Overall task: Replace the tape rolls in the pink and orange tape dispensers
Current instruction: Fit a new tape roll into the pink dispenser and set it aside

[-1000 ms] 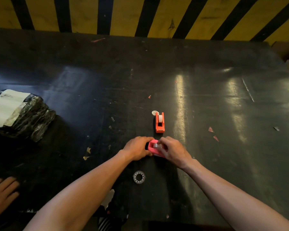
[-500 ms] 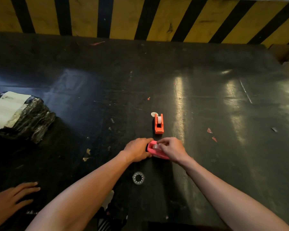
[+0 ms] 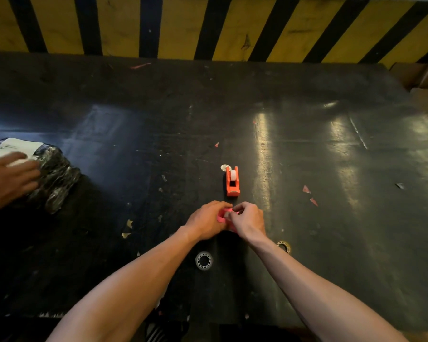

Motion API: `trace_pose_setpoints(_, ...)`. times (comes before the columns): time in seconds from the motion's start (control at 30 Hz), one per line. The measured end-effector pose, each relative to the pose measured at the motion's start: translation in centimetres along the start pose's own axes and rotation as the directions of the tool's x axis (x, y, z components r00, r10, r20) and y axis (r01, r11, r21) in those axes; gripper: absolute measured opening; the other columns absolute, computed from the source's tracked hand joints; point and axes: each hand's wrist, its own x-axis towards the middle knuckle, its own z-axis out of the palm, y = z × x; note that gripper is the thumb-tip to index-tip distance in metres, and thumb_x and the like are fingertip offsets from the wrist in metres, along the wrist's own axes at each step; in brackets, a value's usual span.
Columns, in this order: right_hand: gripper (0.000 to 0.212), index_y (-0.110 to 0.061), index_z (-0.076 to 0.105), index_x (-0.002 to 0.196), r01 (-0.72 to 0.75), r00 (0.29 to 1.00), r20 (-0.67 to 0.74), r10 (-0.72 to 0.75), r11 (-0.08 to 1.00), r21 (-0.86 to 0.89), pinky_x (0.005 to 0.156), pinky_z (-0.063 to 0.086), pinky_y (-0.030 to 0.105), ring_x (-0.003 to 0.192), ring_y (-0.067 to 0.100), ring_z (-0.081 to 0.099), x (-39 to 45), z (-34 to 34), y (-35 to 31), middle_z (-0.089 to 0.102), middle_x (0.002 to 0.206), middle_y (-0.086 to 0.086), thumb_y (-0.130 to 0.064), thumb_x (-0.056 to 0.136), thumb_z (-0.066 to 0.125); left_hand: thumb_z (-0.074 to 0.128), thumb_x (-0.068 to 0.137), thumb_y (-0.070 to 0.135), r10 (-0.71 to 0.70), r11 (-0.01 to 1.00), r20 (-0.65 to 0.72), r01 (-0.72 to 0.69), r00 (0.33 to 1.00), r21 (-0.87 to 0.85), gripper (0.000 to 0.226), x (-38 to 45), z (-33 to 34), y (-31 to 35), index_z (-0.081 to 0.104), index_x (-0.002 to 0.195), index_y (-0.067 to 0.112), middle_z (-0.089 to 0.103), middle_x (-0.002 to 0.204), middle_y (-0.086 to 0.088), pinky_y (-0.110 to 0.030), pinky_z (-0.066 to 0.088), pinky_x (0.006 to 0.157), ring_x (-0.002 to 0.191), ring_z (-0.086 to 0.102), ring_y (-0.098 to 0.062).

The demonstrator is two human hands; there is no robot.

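Note:
The pink tape dispenser [image 3: 223, 216] sits between my two hands near the table's front middle, mostly covered by them. My left hand [image 3: 205, 222] grips its left side. My right hand [image 3: 248, 219] pinches at its top, where a pale tape roll barely shows. Just beyond, the orange tape dispenser [image 3: 232, 181] stands alone with a white roll in it. A clear tape roll [image 3: 204, 260] lies flat near my left forearm, and a yellowish roll [image 3: 284, 246] peeks out beside my right forearm.
The black table [image 3: 307, 149] carries scraps of paper and red bits [image 3: 306, 189]. A black wrapped bundle with a white label [image 3: 52, 174] lies at the far left, with another person's hand [image 3: 9, 178] on it. A yellow-and-black striped wall [image 3: 208, 25] runs behind.
My hands have closed in more tightly over the pink dispenser. The other person's hand moved from the table's front left up onto the wrapped bundle. The yellowish roll now shows by my right forearm.

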Motion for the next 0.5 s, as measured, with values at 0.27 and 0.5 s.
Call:
trace_pose_setpoints(0.27, 0.022, -0.014, 0.073, 0.106, -0.051, 0.999, -0.014, 0.051, 0.999, 0.003, 0.071, 0.047, 0.023, 0.082, 0.013, 0.059, -0.29, 0.18, 0.03, 0.073, 0.105, 0.005, -0.025, 0.087, 0.071, 0.061, 0.096, 0.032, -0.008, 0.994, -0.044, 0.004, 0.999, -0.11, 0.02, -0.3, 0.69, -0.54, 0.062, 0.115, 0.037, 0.064, 0.12, 0.005, -0.045, 0.056, 0.096, 0.109, 0.062, -0.012)
trace_pose_setpoints(0.5, 0.01, -0.015, 0.07, 0.088, -0.172, 0.985, 0.008, 0.173, 0.974, 0.146, 0.058, 0.051, 0.026, 0.083, 0.019, 0.066, 0.32, 0.19, 0.01, 0.071, 0.097, 0.006, -0.017, 0.08, 0.076, 0.065, 0.092, 0.04, -0.034, 0.995, -0.026, 0.031, 0.999, -0.098, 0.019, -0.2, 0.45, -0.02, 0.062, 0.11, 0.044, 0.063, 0.12, 0.006, -0.047, 0.056, 0.094, 0.109, 0.063, -0.014)
